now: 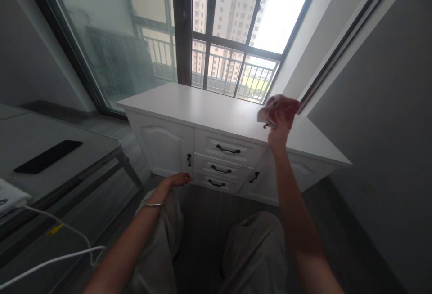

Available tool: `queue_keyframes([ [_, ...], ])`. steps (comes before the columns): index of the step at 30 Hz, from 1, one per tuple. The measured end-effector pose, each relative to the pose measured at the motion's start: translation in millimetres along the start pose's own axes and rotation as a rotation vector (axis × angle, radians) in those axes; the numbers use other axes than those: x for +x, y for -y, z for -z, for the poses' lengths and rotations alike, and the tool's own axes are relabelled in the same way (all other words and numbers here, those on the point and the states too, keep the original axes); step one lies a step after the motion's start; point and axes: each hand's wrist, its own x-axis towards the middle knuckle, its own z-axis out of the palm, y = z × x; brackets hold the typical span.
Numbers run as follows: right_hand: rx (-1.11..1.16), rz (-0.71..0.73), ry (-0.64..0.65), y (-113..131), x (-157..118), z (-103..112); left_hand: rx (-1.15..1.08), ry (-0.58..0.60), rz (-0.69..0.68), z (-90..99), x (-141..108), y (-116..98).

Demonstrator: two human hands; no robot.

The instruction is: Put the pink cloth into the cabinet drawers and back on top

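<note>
My right hand (278, 135) grips a crumpled red cloth (289, 106) with a paler side showing. The cloth is over the right part of the white cabinet top (216, 106), near its back edge; it is slightly blurred. Below the top, my left hand (178, 179) hangs by my left knee with its fingers loosely curled in, and nothing shows in them. It is near the cabinet's left door (167, 145), which has a dark handle (189, 159). Drawers with dark handles (228, 149) fill the cabinet's middle.
At the left stands a low table (97, 139) with a dark flat object (49, 156) on it. A white box-like device (11, 197) there trails a white cable (60, 260). Behind the cabinet are glass doors and a window (232, 20); a grey wall (381, 118) bounds the right.
</note>
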Motion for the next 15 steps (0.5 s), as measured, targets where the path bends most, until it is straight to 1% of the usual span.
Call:
queue_keyframes([
  [2, -0.135, -0.093, 0.341, 2.3, 17.0, -21.8, -0.008, -0.006, -0.004, -0.2, -1.3, -1.2],
  [3, -0.168, -0.141, 0.495, 2.6, 18.7, -31.1, -0.013, -0.010, -0.005, -0.2, -1.5, -1.3],
  [4, -0.187, -0.178, 0.621, 2.1, 17.3, -38.6, -0.020, -0.013, -0.006, -0.1, -1.4, -1.2],
  [5, -0.196, -0.203, 0.703, 1.1, 14.1, -43.9, -0.025, -0.016, -0.005, 0.1, -1.2, -0.9],
  [6, -0.203, -0.218, 0.742, -0.2, 10.1, -47.0, -0.030, -0.018, -0.003, 0.4, -0.9, -0.5],
  [8, -0.224, -0.233, 0.735, -2.0, 1.8, -47.5, -0.034, -0.022, 0.000, 1.3, -0.6, 0.3],
  [10, -0.225, -0.211, 0.676, 0.2, -7.0, -41.5, -0.031, -0.026, -0.005, 2.2, -1.1, 0.4],
  [11, -0.211, -0.184, 0.620, 3.6, -12.2, -36.6, -0.029, -0.027, -0.010, 2.5, -1.6, 0.2],
  [13, -0.145, -0.118, 0.461, 14.0, -25.4, -24.0, -0.026, -0.026, -0.020, 2.6, -2.5, -0.6],
  [15, -0.004, -0.078, 0.327, 26.0, -42.7, -9.9, -0.026, -0.023, -0.026, 2.0, -2.5, -1.3],
])
